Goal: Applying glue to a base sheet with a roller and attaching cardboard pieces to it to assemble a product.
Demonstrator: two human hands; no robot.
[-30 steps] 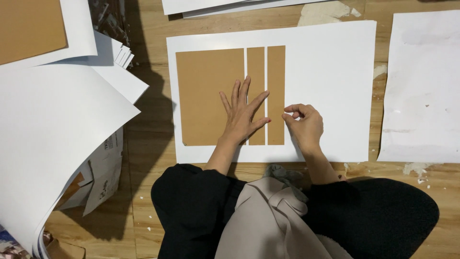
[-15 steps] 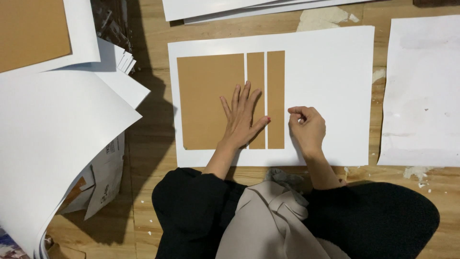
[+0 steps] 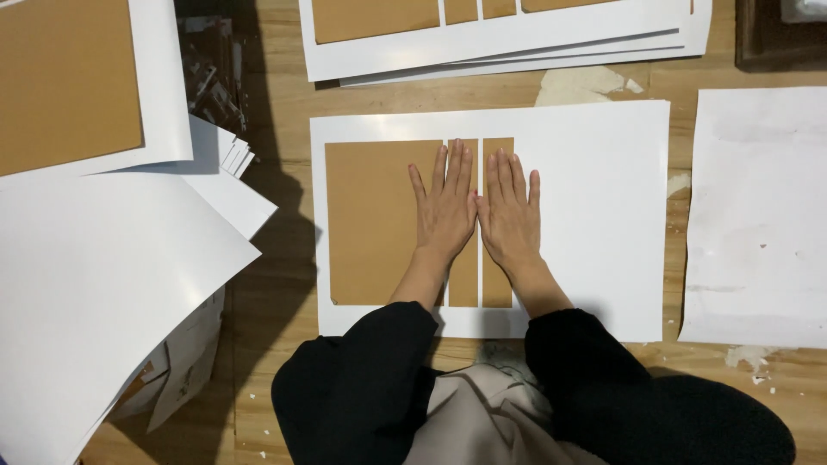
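We press both hands flat on the brown boards that lie on a white sheet (image 3: 594,224) in front of us on the wooden worktop (image 3: 284,284). Our left hand (image 3: 445,211) lies with the fingers stretched and a little spread; it covers the right edge of the wide brown board (image 3: 375,224) and part of the narrow middle strip (image 3: 465,275). Our right hand (image 3: 510,211) lies just beside it, thumbs touching, on the right strip (image 3: 497,284). Neither grip closes on anything: both are fully open, palms down, only pressing.

The hands hide the middle part of both strips, so we cannot tell how the gaps between the boards run there. Our black sleeves (image 3: 370,379) cover the lower edge of the sheet. At the top, a stack of similar sheets (image 3: 517,43) is cut off by the picture's edge, and at the left large white sheets (image 3: 103,293) hide what lies under them.
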